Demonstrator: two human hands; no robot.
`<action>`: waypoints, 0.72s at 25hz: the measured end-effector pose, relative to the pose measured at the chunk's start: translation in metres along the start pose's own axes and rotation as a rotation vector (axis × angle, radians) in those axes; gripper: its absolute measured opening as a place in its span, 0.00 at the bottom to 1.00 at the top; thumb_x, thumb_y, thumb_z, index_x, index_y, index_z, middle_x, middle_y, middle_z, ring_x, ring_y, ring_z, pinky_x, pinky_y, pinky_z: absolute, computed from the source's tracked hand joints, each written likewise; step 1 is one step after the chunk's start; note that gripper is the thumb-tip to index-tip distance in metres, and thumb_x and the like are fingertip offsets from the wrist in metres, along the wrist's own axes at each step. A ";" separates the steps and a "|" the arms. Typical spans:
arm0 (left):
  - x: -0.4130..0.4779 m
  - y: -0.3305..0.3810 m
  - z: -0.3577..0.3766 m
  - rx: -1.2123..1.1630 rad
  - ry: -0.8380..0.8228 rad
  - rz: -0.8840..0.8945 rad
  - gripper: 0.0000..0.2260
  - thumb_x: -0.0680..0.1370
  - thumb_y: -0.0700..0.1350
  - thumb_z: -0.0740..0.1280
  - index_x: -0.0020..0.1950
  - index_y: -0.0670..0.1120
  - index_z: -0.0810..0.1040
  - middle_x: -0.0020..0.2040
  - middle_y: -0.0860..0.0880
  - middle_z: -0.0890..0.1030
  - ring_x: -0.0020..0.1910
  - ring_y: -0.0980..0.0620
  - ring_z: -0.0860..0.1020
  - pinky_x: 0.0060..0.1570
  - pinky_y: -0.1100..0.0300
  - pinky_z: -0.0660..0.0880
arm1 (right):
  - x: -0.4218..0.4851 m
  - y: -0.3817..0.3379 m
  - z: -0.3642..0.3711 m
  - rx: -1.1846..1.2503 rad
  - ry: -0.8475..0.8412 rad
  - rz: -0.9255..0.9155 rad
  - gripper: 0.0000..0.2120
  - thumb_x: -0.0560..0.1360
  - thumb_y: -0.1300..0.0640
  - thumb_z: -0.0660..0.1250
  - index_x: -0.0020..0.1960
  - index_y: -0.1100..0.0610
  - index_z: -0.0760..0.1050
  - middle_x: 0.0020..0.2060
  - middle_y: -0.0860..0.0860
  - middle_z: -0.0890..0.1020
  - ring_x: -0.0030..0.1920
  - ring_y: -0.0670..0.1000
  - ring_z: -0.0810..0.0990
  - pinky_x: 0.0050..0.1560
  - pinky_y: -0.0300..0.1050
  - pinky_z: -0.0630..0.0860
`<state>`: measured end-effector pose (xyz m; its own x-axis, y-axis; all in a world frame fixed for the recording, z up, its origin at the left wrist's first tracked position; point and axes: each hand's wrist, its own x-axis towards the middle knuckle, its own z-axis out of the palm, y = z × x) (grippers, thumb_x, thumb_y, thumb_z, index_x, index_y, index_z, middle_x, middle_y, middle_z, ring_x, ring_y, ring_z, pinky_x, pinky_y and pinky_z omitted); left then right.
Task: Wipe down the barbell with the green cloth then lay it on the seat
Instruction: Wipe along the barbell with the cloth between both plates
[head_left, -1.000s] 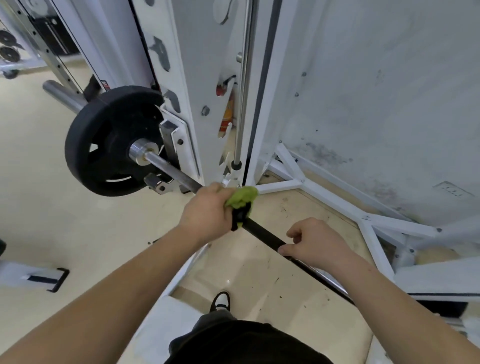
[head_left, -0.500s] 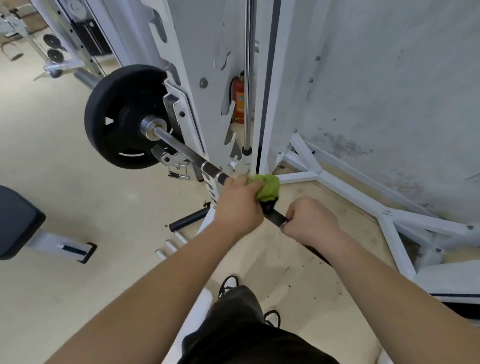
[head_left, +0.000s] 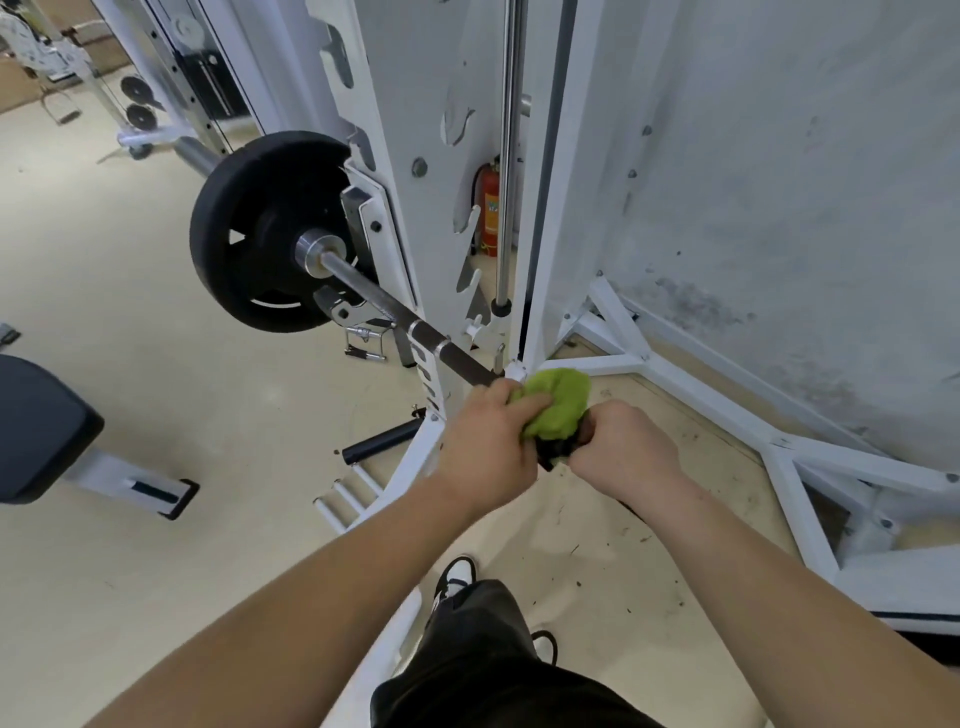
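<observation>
Right hand (head_left: 621, 449) slid up to green cloth (head_left: 558, 408).

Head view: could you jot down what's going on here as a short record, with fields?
setting: gym, cream floor, white rack
bar: runs from the plate toward the hands, resting on the rack
plate: black, on the bar's far end
cloth: green, bunched on the bar
left hand: closed on the cloth
right hand: fist closed beside the cloth, apparently on the bar
seat: dark pad, left edge, nothing on it
extinguisher: red, behind the rack
stage: wiping, cloth not yet on the seat
</observation>
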<state>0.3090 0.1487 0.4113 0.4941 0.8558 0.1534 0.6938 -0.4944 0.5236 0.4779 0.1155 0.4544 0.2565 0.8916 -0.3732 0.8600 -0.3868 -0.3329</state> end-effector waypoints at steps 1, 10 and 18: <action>0.002 -0.010 -0.007 -0.033 -0.023 0.052 0.25 0.69 0.41 0.61 0.65 0.51 0.81 0.56 0.44 0.78 0.52 0.40 0.77 0.54 0.51 0.76 | 0.001 0.001 -0.001 0.005 -0.020 -0.005 0.05 0.71 0.50 0.70 0.41 0.51 0.80 0.37 0.47 0.82 0.41 0.53 0.82 0.41 0.46 0.80; 0.005 0.005 0.000 -0.696 0.427 -0.722 0.17 0.71 0.42 0.61 0.56 0.59 0.74 0.43 0.50 0.82 0.42 0.47 0.81 0.40 0.46 0.82 | 0.025 -0.028 0.000 0.145 -0.032 -0.142 0.09 0.75 0.47 0.72 0.41 0.52 0.82 0.35 0.49 0.83 0.40 0.55 0.81 0.45 0.48 0.80; 0.017 -0.062 -0.027 -0.978 0.691 -1.125 0.09 0.81 0.41 0.63 0.61 0.46 0.76 0.52 0.47 0.82 0.52 0.46 0.81 0.52 0.54 0.78 | 0.034 -0.046 -0.008 -0.110 -0.060 -0.172 0.07 0.73 0.54 0.72 0.37 0.53 0.81 0.32 0.51 0.84 0.37 0.54 0.84 0.42 0.51 0.83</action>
<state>0.2601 0.1976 0.4039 -0.4987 0.7309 -0.4659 -0.1864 0.4345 0.8812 0.4504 0.1654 0.4636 0.0779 0.9253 -0.3711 0.9325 -0.1993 -0.3013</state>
